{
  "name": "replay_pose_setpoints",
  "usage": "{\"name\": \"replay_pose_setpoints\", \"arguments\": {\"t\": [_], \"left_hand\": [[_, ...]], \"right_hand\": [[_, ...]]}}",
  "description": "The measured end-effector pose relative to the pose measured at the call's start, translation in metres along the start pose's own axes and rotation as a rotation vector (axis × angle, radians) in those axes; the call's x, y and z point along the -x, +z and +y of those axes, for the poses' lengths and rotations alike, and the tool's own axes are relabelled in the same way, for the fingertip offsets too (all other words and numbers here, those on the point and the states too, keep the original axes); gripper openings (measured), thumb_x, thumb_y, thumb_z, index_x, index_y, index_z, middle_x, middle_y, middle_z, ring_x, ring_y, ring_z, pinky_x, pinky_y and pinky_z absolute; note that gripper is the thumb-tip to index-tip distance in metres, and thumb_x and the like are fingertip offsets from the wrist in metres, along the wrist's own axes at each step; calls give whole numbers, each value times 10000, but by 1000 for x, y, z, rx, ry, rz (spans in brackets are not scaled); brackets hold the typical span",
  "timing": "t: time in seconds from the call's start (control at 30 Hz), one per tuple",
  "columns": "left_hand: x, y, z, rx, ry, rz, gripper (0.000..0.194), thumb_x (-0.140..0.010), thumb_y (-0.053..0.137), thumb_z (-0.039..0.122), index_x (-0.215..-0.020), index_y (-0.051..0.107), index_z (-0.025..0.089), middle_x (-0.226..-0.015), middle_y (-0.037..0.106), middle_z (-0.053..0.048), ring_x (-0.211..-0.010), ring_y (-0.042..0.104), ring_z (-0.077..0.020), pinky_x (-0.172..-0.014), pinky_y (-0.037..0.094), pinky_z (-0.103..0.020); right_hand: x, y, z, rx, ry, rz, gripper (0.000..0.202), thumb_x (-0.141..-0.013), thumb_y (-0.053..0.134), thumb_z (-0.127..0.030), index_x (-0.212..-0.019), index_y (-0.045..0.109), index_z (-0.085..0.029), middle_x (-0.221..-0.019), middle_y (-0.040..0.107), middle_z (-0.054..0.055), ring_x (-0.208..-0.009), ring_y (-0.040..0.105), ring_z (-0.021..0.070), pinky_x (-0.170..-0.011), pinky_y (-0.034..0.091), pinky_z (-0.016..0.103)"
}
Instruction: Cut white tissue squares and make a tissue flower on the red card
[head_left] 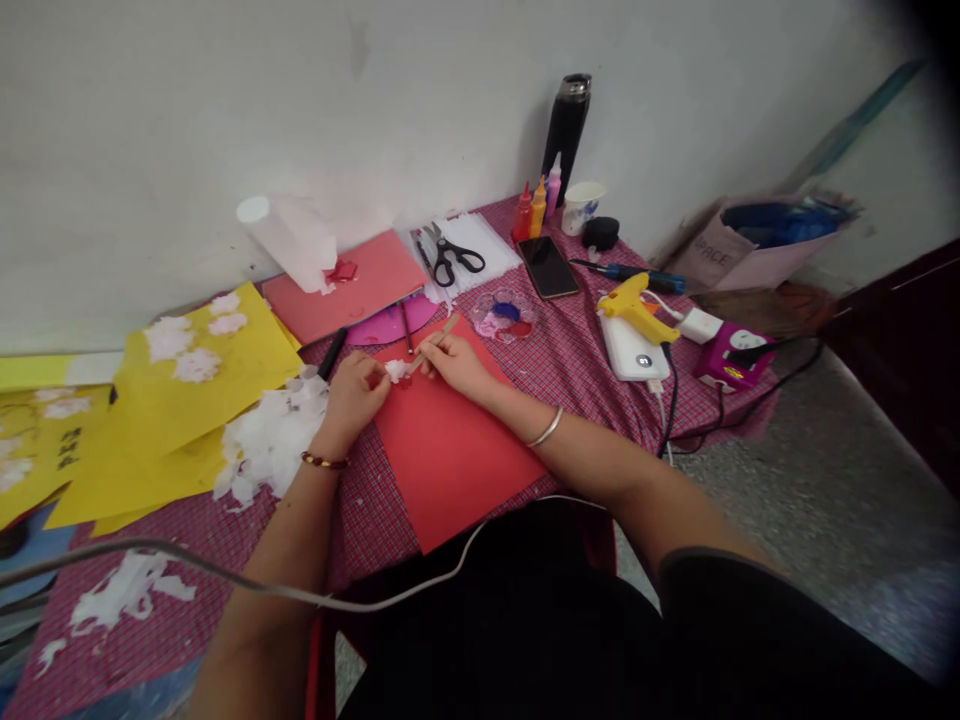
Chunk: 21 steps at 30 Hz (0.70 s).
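A sheet of red paper [457,450] lies slanted on the table in front of me. Near its upper left part is a small white paper piece [397,371], with a dark red spot just below it. My left hand [356,395] has its fingers closed at the left edge of this piece, seeming to pinch it. In my right hand [456,366] is a flat wooden stick [448,327], gripped between thumb and fingers, its lower end by the white piece. A paint palette [504,318] with pink, blue and red patches sits beyond the right hand.
Torn white paper [270,435] is heaped left of my left arm, beside yellow sheets [217,385] bearing pale pink flowers. Scissors [450,257], a phone [550,267], paint bottles [538,207] and a black flask [568,130] stand or lie farther back. A yellow glue gun [637,308] rests rightward; a pale cable [360,605] crosses the foreground.
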<state>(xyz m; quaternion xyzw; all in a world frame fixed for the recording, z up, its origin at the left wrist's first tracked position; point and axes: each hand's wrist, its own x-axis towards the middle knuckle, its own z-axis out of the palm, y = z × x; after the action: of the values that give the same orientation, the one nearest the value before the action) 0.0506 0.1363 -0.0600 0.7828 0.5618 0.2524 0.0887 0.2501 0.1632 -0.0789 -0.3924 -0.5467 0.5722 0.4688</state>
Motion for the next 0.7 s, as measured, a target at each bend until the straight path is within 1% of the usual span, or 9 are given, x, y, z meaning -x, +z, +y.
{"name": "replay_pose_setpoints", "arguments": {"t": [0.1, 0.2, 0.23, 0.3, 0.37, 0.4, 0.5, 0.57, 0.7], "left_hand": [[-1, 2, -6, 28, -98, 11, 114, -810, 569, 229, -698, 554, 210, -739, 559, -11, -741, 541, -185, -718, 423, -310], [1, 3, -10, 122, -145, 3, 85, -797, 553, 235, -719, 565, 204, -735, 576, -8, -705, 542, -170, -683, 420, -299], [2, 3, -11, 169, -143, -4, 61, -791, 548, 231, -755, 586, 199, -755, 592, -13, -715, 553, -171, -685, 428, -298], [4, 1, -12, 256, -117, -26, 114, -773, 545, 217, -846, 627, 190, -809, 617, -25, -747, 573, -174, -697, 448, -298], [6, -2, -10, 285, -84, -46, 175, -758, 563, 212, -903, 658, 188, -851, 617, -33, -761, 579, -173, -704, 461, -300], [6, -3, -9, 279, -73, -52, 176, -756, 581, 221, -904, 670, 190, -861, 611, -35, -757, 576, -172, -699, 463, -300], [7, -2, -4, 243, -68, -55, 133, -778, 628, 294, -846, 693, 200, -844, 591, -35, -751, 566, -175, -686, 455, -304], [6, 1, -3, 226, -76, -51, 130, -800, 619, 320, -782, 678, 205, -805, 577, -29, -746, 556, -178, -686, 442, -307], [3, 6, -7, 189, -108, -46, 134, -818, 563, 284, -714, 599, 208, -771, 563, -16, -717, 538, -169, -687, 422, -309]], "right_hand": [[0, 2, 0, 30, -33, -33, 205, -965, 519, -197, -765, 550, -166, -588, 576, -45, -541, 531, 82, -578, 417, 200], [-1, 3, 0, 34, -37, -49, 182, -966, 510, -187, -793, 565, -164, -591, 574, -48, -541, 529, 87, -591, 420, 208], [-2, 3, 1, 36, -38, -50, 175, -966, 510, -188, -802, 567, -165, -591, 572, -49, -540, 527, 89, -593, 422, 210], [-3, 3, 3, 50, -44, -50, 181, -968, 509, -197, -797, 561, -167, -595, 574, -46, -545, 528, 90, -592, 420, 209], [-3, 3, 5, 62, -48, -48, 196, -971, 506, -209, -787, 555, -168, -610, 581, -39, -559, 534, 89, -594, 419, 205], [-4, 3, 6, 65, -47, -49, 198, -973, 506, -214, -785, 554, -169, -617, 584, -37, -564, 537, 88, -595, 420, 203], [-4, 3, 7, 51, -37, -59, 191, -977, 508, -220, -799, 557, -173, -616, 582, -42, -560, 537, 86, -596, 424, 201], [-4, 3, 6, 40, -31, -62, 183, -982, 506, -216, -814, 565, -173, -602, 578, -47, -547, 530, 87, -591, 423, 204], [-3, 4, 3, 15, -13, -62, 174, -981, 506, -186, -822, 573, -170, -590, 578, -48, -539, 526, 94, -580, 412, 214]]}}
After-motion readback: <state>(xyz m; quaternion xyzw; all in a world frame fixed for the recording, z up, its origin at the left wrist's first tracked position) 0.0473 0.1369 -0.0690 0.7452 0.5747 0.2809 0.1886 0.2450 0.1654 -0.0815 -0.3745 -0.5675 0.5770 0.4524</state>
